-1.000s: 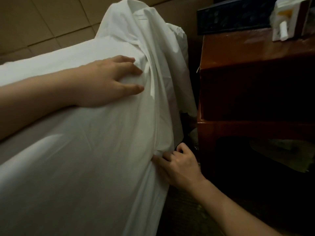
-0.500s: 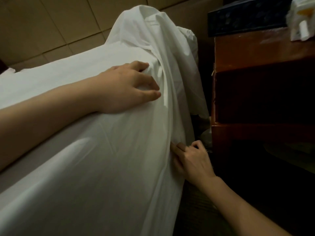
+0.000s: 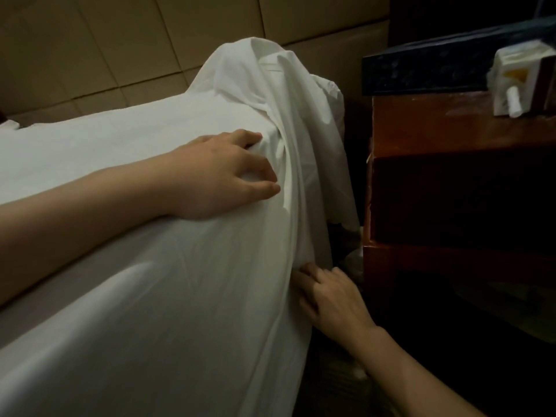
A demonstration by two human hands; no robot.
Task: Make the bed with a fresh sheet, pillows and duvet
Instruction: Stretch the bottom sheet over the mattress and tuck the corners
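Sheet (image 3: 144, 296), white, draped over the mattress corner at frame centre: left hand (image 3: 222, 176) fingers now bunching fabric, right hand (image 3: 328, 293) fingers now higher, pressing the side fold inward, so corner tuck progressing.

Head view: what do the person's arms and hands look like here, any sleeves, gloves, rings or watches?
Both forearms are bare as far as the frame shows, with no sleeve in view. The left hand and right hand wear no gloves, and no ring, watch or bracelet is visible on the fingers or wrists. The dim light hides finer detail such as the nails.
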